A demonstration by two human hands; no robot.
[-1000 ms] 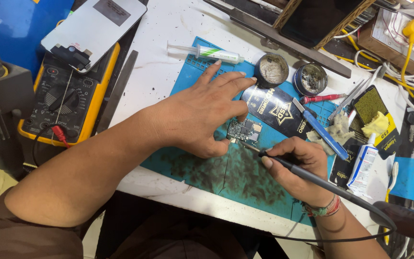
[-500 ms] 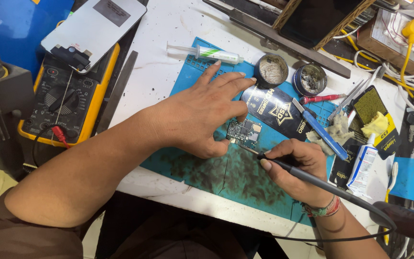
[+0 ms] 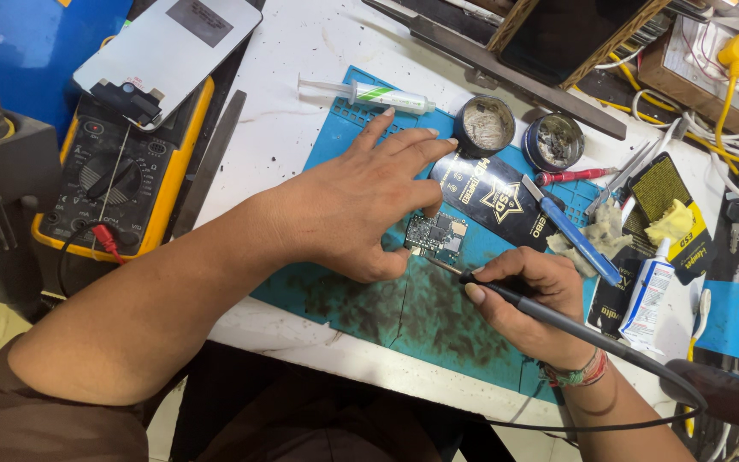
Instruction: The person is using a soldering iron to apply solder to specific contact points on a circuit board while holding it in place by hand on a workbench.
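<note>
The small circuit board lies on the blue work mat, near the mat's middle, and serves here as the reference point. The left hand rests directly to the left of the board, palm down, fingers spread and extended past the board's upper edge, with the thumb pressed against the board's lower left corner, holding it flat. The right hand sits just below and right of the board, closed in a pen-style pinch around a black soldering iron; the iron's metal tip reaches the board's lower edge and appears to touch it, though the contact point is too small to confirm. The iron's cable runs away to the lower right. Above the board, beyond the left fingertips, lies a syringe with a green-striped label, partly on the mat's upper edge. Up and right of the board stand two round open tins, side by side. Immediately right of the board lies a black packet, and beyond it a blue-handled tool set diagonally. Far left of the board, off the mat, a yellow-cased multimeter sits with a phone screen panel lying across its upper part. The mat's surface below the board is darkly stained. The white tabletop carries all items.
</note>
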